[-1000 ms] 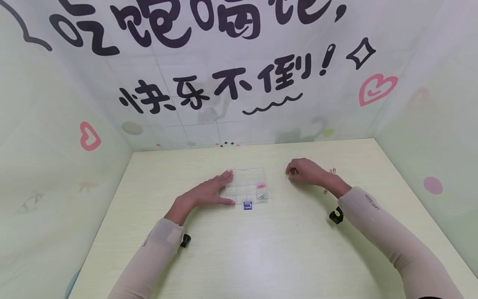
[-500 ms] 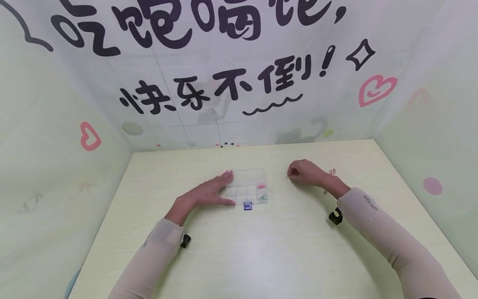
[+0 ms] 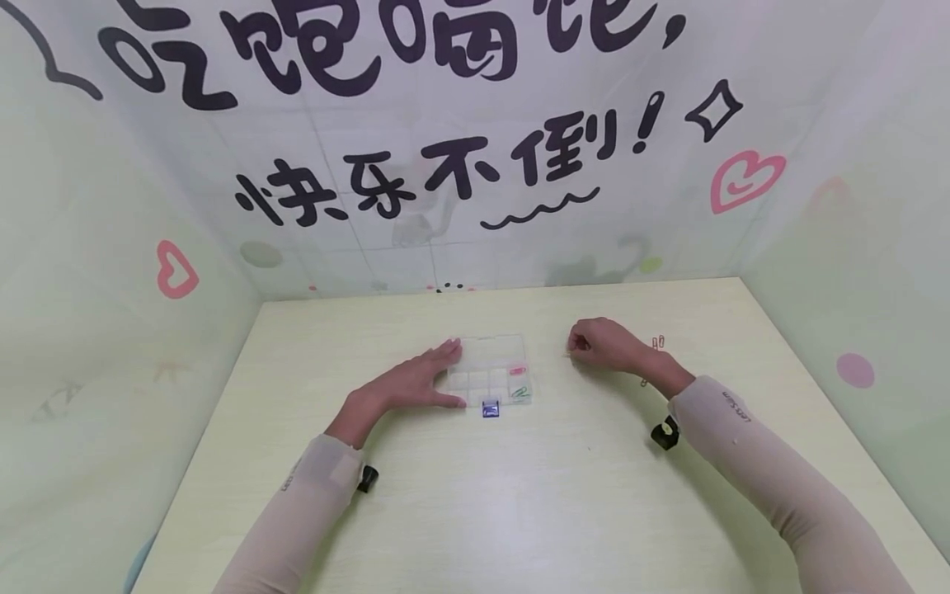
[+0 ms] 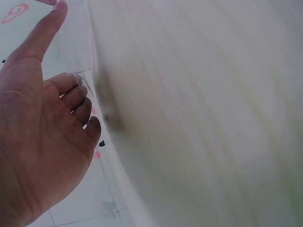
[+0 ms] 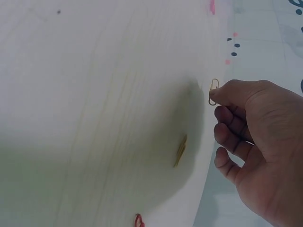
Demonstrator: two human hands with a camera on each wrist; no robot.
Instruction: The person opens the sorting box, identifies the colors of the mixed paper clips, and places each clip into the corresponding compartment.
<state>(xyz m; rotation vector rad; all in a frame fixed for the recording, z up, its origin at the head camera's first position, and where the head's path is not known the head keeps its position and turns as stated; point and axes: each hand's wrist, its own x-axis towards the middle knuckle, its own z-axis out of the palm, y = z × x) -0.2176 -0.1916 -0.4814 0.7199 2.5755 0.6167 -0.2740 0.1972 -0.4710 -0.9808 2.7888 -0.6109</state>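
Right hand (image 3: 603, 345), fingers curled, pinches a small gold wire paper clip (image 5: 213, 91) just above the pale wooden table (image 3: 519, 495), right of the clear plastic compartment box (image 3: 490, 371) that the flat, straight-fingered left hand (image 3: 416, 384) touches.

Clear glossy plastic organizer box (image 3: 490, 371), thin gold metal paper clip (image 5: 214, 91), matt pale wood-grain table (image 3: 519, 495)

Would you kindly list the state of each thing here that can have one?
Clear organizer box: open, no lid showing, steadied by the left hand.
Gold paperclip: lifted, pinched by the right hand.
Pink paperclip: lying in a box compartment.
Green paperclip: lying in the next compartment.
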